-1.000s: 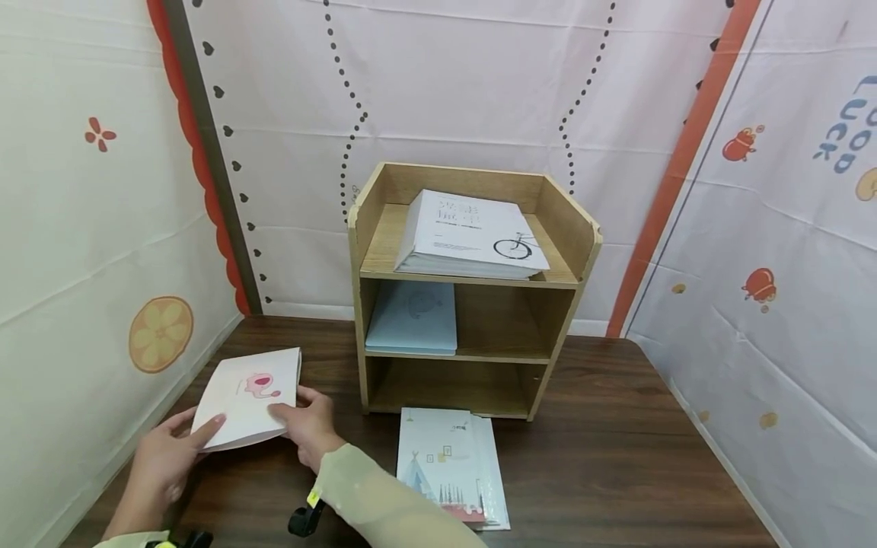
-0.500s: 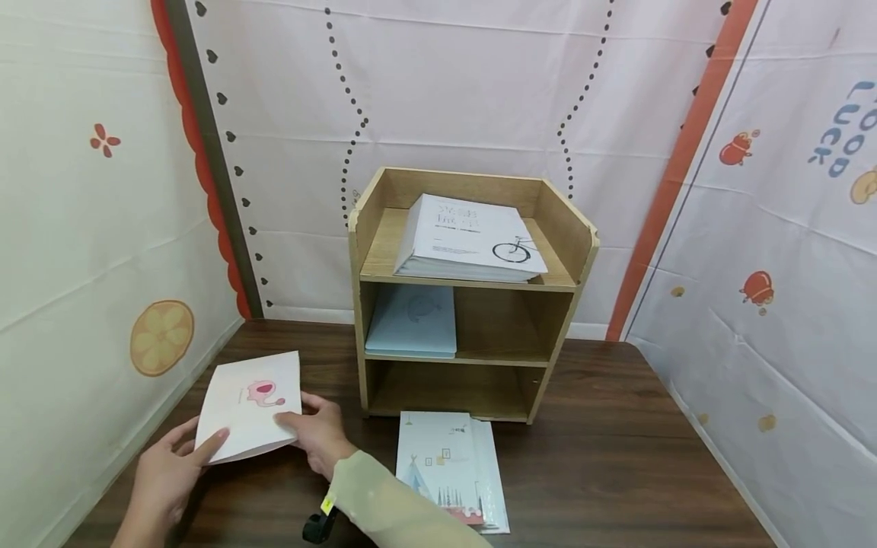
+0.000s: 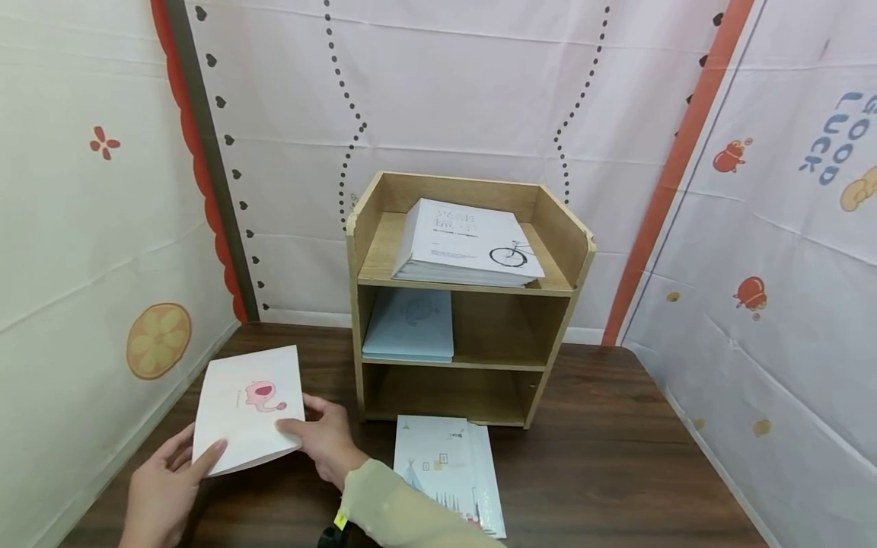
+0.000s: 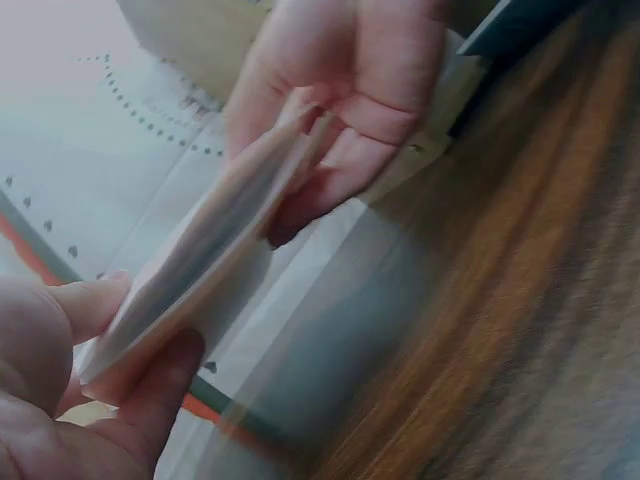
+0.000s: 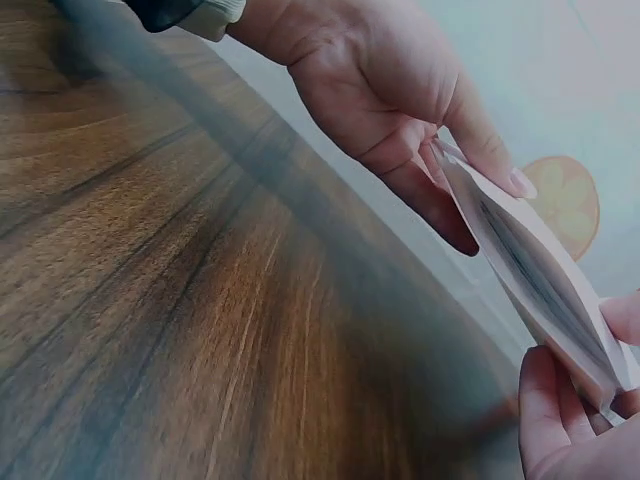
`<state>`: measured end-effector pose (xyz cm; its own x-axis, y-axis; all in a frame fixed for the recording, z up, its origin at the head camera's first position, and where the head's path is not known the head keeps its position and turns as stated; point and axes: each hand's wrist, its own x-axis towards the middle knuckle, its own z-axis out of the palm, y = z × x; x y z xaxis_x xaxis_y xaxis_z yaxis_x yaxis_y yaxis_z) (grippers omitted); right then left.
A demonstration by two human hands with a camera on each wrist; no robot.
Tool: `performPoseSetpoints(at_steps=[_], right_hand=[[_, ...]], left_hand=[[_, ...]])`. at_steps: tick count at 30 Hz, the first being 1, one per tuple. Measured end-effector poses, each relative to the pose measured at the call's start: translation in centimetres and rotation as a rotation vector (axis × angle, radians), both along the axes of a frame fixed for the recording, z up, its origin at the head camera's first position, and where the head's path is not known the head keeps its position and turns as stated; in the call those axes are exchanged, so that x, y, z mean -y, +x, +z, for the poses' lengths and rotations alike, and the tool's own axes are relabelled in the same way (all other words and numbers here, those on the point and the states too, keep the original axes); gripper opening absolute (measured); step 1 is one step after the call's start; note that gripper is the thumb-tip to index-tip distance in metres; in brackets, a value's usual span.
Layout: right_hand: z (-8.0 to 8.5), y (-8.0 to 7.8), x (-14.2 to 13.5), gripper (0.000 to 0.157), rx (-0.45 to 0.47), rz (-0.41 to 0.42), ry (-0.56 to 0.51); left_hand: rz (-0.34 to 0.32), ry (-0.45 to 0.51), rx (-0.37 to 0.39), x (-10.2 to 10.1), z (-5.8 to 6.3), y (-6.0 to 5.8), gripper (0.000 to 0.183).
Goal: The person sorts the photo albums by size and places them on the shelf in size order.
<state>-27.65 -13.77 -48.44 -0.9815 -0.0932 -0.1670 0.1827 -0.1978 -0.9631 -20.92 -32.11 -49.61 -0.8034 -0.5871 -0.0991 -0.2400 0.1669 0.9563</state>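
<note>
A white notebook [image 3: 236, 399] with a pink elephant on its cover is held between both hands at the left, tilted over the table. My left hand [image 3: 163, 487] grips its lower left corner, thumb on the cover and fingers beneath. On the right edge, my right hand [image 3: 332, 444] pinches it the same way. Seen from its edge in the left wrist view, the notebook [image 4: 215, 245] bows apart in the middle, with a dark gap between its layers. The right wrist view also shows this gap in the notebook [image 5: 535, 275].
A wooden shelf [image 3: 466, 367] stands at the table's back. Thick white books [image 3: 466, 240] lie on its top, light blue notebooks [image 3: 411, 323] on the middle tier. Booklets with a tent picture [image 3: 438, 464] lie before it. Printed cloth walls [image 3: 452, 91] surround the dark wooden table [image 3: 603, 457].
Both hands have shifted slightly right and toward me with the notebook, whose cover now faces the head camera more fully. The hands keep their hold; the shelf's contents are unchanged.
</note>
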Motion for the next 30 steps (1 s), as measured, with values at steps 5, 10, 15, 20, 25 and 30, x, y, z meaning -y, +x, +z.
performPoseSetpoints(at_steps=[5,10,15,20,25,30], right_hand=[[0.8,0.5,-1.0,0.045,-0.03,0.025,0.035],[1.6,1.1,-1.8,0.045,-0.04,0.047,0.054],[2.1,1.5,-2.5,0.044,-0.052,0.055,0.085],[2.3,1.7,-3.4,0.043,-0.084,0.106,0.063],[2.3,2.2,-4.7,0.044,-0.102,0.159,-0.004],[2.4,2.9,-5.6,0.045,-0.092,0.164,0.005]], left_hand=[[0.03,0.003,-0.018,-0.9,0.7,0.9,0.09],[0.043,-0.042,-0.021,-1.5,1.4,1.7,0.088],[0.052,-0.074,-0.042,-2.0,2.0,2.4,0.086],[0.062,-0.116,-0.018,-2.3,2.7,3.2,0.086],[0.035,-0.089,-0.04,-3.0,3.3,4.0,0.084],[0.018,-0.068,-0.046,-3.7,3.5,4.6,0.082]])
